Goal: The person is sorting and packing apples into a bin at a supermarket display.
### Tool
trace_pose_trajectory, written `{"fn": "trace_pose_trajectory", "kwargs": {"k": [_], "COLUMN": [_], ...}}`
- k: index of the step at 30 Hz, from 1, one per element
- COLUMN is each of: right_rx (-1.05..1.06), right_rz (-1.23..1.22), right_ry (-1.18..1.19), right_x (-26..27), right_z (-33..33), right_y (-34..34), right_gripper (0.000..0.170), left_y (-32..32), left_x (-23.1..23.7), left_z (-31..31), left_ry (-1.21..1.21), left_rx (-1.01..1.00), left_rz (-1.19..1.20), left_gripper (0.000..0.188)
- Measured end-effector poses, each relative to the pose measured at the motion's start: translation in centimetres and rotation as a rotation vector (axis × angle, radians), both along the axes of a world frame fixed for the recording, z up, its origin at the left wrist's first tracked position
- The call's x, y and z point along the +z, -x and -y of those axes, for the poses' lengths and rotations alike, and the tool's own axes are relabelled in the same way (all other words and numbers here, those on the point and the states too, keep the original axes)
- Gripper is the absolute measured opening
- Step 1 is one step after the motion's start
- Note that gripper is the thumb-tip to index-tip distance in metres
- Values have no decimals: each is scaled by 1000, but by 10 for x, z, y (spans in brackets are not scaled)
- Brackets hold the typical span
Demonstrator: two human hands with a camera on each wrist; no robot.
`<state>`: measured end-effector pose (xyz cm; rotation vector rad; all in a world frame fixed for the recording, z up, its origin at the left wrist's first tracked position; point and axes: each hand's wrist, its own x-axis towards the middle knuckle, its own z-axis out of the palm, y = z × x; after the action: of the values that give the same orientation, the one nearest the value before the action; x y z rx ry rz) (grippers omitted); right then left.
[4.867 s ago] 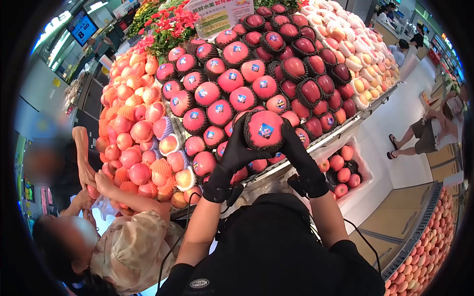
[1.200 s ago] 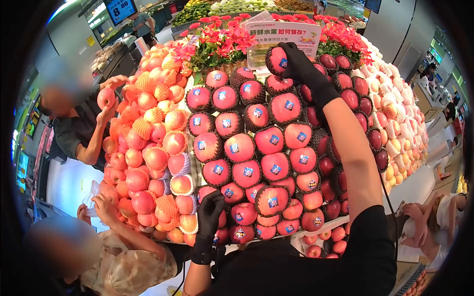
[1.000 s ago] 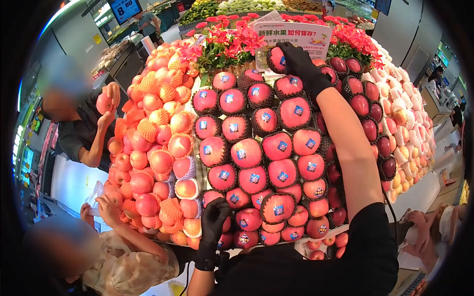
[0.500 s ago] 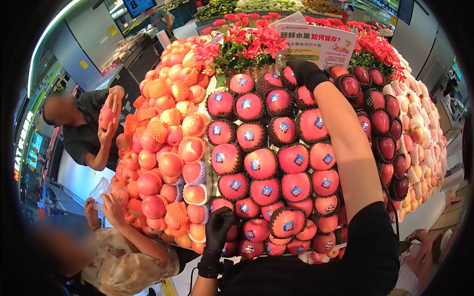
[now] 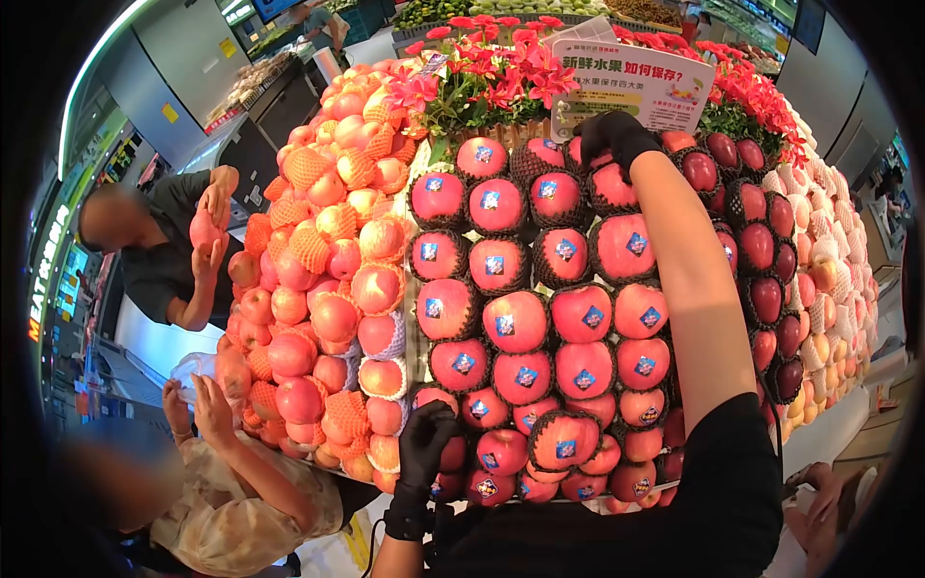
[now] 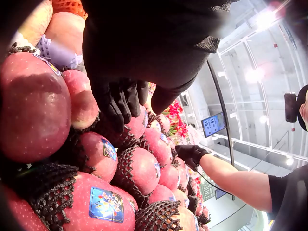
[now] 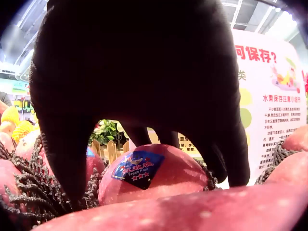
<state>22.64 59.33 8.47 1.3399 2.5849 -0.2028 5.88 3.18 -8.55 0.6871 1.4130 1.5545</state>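
Note:
Red apples in black foam nets, most with blue stickers, fill the middle of the sloping display. At its back row, below a white sign (image 5: pixel 665 82), my black-gloved right hand (image 5: pixel 617 137) grips an apple (image 5: pixel 575 150) from above. The right wrist view shows this right hand (image 7: pixel 139 72) with thumb and fingers on either side of the stickered apple (image 7: pixel 183 168), which sits among others. Near the front left, my gloved left hand (image 5: pixel 424 448) rests by a red apple (image 5: pixel 435 396); in the left wrist view the left hand (image 6: pixel 137 57) has loosely bent fingers and holds nothing.
Apples in orange nets (image 5: pixel 308 166) pile up on the left, fruit in white nets (image 5: pixel 829 260) on the right. Red flowers (image 5: pixel 515 72) stand behind. Two people with blurred faces are at the left, one holding a fruit (image 5: pixel 204 229), one a plastic bag (image 5: pixel 193 366).
My right hand has brought its apple down from in front of the sign into the back row. The left hand stays near the front left. The head view has shifted.

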Motion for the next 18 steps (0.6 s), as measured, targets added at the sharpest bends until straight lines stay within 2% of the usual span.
{"fn": "trace_pose_trajectory", "kwargs": {"k": [2, 5, 7, 9, 11, 14, 18], "right_rx": [-166, -17, -27, -41, -61, 49, 59], "right_rz": [-97, -56, 7, 12, -42, -55, -17], "right_ry": [246, -76, -15, -57, -201, -284, -150], "right_x": [-3, -15, -25, -28, -30, -32, -38], "right_z": [-8, 8, -7, -11, 1, 3, -18], "right_y": [8, 2, 9, 13, 14, 11, 8], "right_gripper": [47, 53, 77, 90, 93, 55, 58], "left_y": [0, -1, -2, -3, -1, 2, 1], "left_x": [-3, -2, 1, 5, -2, -6, -5], "left_z": [0, -2, -3, -3, 1, 6, 9], "left_ry": [-2, -16, -26, -30, -22, -21, -25], "left_rx": [1, -12, -19, -23, -12, 1, 9], "left_rz": [-7, -66, -89, -76, -51, -15, 72], "left_gripper": [35, 35, 35, 36, 36, 37, 37]}}
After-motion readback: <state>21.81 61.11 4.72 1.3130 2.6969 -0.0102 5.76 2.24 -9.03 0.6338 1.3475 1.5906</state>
